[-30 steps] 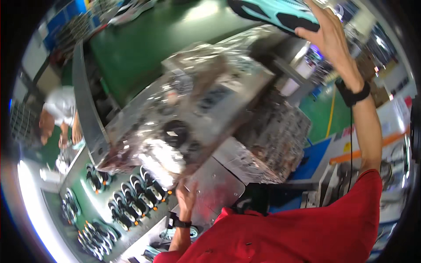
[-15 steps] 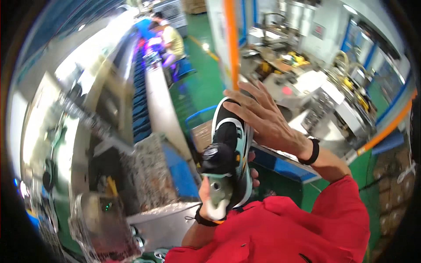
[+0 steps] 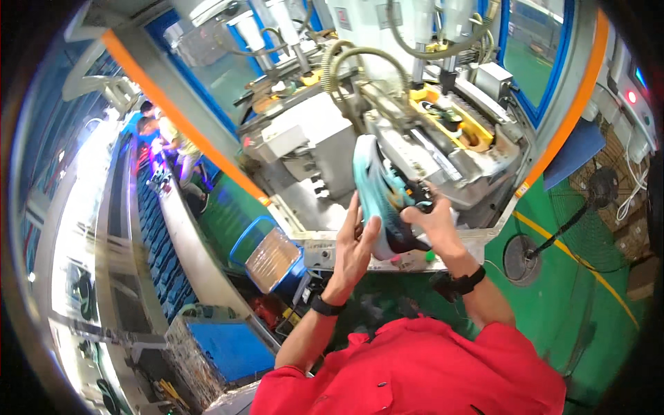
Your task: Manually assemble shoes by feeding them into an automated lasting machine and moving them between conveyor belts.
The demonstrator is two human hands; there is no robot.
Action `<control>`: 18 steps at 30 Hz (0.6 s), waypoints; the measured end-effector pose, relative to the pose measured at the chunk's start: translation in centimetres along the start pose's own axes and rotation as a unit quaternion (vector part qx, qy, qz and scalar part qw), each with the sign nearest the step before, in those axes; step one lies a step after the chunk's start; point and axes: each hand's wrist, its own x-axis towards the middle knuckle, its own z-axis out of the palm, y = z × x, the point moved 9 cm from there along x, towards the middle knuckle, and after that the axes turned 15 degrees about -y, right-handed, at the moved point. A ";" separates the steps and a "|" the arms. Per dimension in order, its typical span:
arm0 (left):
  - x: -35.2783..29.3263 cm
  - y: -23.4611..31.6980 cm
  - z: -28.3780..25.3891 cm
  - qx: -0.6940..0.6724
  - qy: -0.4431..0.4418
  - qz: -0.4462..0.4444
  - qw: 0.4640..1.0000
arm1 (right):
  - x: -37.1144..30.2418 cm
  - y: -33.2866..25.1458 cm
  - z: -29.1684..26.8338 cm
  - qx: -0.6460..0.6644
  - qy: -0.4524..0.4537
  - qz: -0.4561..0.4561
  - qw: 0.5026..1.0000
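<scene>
A teal, white and black sports shoe (image 3: 377, 190) is tilted in front of me, its toe pointing up and away and its dark heel end toward me. My left hand (image 3: 354, 247) is closed along the shoe's left side, with the thumb raised. On the other side, my right hand (image 3: 436, 223) grips the shoe near its black ankle opening, thumb on top. Some fingertips of both hands are hidden behind the shoe. Beyond it, a machine bed (image 3: 429, 155) carries a yellow fixture (image 3: 470, 128) with a dark object in it.
Orange-edged posts (image 3: 187, 121) frame the machine. To the left runs a conveyor (image 3: 162, 256), with people (image 3: 176, 142) seated farther along. A blue cart (image 3: 297, 273) bears a cardboard box (image 3: 271, 261). At right stands a fan (image 3: 600, 187) on a round base.
My view has swung right, from the conveyor to the machine. The shoe has come along and turned its teal side up. My right hand has moved from the toe to the ankle opening.
</scene>
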 end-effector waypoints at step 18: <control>37.0 -25.6 -3.2 0.294 0.085 -0.263 0.915 | -1.1 -6.1 -20.5 -0.263 0.364 -0.001 0.894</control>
